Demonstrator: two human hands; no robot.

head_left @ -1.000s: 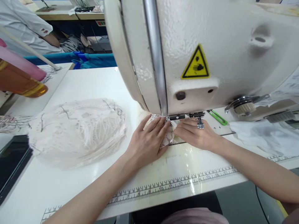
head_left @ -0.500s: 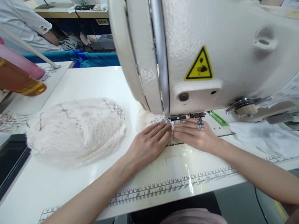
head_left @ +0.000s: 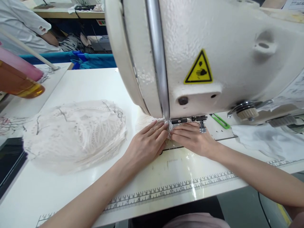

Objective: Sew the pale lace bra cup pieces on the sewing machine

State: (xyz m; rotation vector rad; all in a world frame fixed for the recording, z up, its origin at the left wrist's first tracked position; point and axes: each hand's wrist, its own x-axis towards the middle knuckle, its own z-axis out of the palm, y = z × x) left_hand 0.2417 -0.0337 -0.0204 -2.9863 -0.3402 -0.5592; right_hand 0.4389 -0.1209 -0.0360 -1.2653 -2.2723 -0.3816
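The white sewing machine (head_left: pixel 190 38) stands over a piece of white lace (head_left: pixel 170 128), whose edge shows as a narrow strip between my hands. My left hand (head_left: pixel 152 136) lies flat on the lace, its fingers stretched toward the needle area, which the machine head partly hides. On the other side of the strip, my right hand (head_left: pixel 192 137) rests with fingers extended and close together, just below the black attachment (head_left: pixel 187 120). Both hands press the fabric from above. To the left lies a pile of pale lace pieces (head_left: pixel 73 136) with dark loose threads on it.
Green thread snips (head_left: pixel 220 121) and a white cloth (head_left: pixel 268 142) lie at the right. A ruler strip (head_left: pixel 166 191) runs along the table's front edge. At the left are a dark flat device (head_left: pixel 11 161) and an amber bottle (head_left: pixel 21 82). Another person's white sleeve (head_left: pixel 30 19) shows beyond.
The view has shifted slightly, so the machine and table appear a little farther left. Less of the lace strip shows between my hands; both hands remain flat beside it.
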